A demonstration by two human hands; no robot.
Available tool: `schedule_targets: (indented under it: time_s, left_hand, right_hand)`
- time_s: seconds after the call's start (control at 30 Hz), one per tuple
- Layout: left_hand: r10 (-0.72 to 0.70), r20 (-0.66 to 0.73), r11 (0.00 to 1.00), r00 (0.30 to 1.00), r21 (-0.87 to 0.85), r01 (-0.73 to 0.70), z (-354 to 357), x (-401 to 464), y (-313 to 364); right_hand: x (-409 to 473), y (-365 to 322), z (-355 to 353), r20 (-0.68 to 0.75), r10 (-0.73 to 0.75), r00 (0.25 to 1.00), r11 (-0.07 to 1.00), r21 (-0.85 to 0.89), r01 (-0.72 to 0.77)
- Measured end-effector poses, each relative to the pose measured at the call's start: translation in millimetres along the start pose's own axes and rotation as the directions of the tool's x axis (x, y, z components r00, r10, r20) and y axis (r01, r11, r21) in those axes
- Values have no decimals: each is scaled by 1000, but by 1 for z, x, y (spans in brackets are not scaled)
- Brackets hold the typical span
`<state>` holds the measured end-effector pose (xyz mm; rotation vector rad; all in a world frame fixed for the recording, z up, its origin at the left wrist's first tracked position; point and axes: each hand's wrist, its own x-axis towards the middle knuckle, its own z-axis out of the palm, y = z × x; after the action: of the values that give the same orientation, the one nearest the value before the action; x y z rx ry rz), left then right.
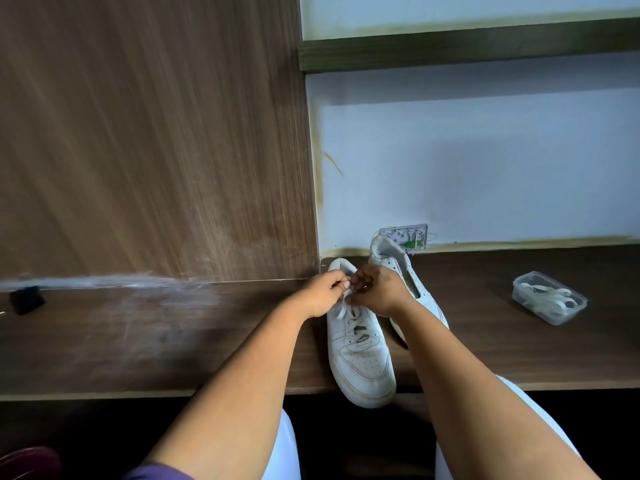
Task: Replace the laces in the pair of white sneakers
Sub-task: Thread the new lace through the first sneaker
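One white sneaker (360,358) lies on the brown desk (173,341), its toe hanging over the front edge toward me. Behind it the second white sneaker (408,271) rests with its heel near the wall, partly hidden by my right wrist. My left hand (323,292) pinches a white lace (341,308) near the top eyelets of the near sneaker. My right hand (377,289) pinches the same lace just beside it, fingertips almost meeting. Lower eyelets of the near sneaker show lace crossings.
A clear plastic box (549,297) holding white laces sits on the desk at the right. A small black object (26,299) lies at the far left. A wooden panel (156,133) rises behind the desk's left part. An exposed wall socket (412,237) sits behind the far sneaker.
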<state>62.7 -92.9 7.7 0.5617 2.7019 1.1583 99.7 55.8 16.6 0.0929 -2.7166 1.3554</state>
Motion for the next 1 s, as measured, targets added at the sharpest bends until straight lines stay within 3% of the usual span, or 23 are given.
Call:
schedule_targets:
  time_s: [0.13, 0.3, 0.5, 0.63, 0.83, 1.0]
  left_hand:
    - [29, 21, 990, 999, -136, -26, -4, -4, -1]
    - [43, -35, 990, 998, -136, -47, -10, -6, -2]
    - [-58, 43, 988, 997, -144, 63, -5, -8, 0]
    - [-38, 43, 986, 998, -159, 45, -5, -9, -1]
    - [65, -72, 997, 995, -36, -67, -13, -10, -2]
    - [70, -147, 989, 987, 140, -49, -24, -10, -12]
  right_hand:
    - [2, 1, 0, -44, 4, 999, 999, -46, -6]
    - [3, -1, 1, -115, -17, 993, 997, -74, 9]
    - [4, 6, 5, -37, 46, 998, 981, -189, -52]
    - [3, 6, 7, -104, 48, 993, 974, -214, -70]
    - [1, 0, 1, -44, 105, 993, 974, -196, -112]
    - [0, -4, -11, -31, 128, 991, 966, -222, -132]
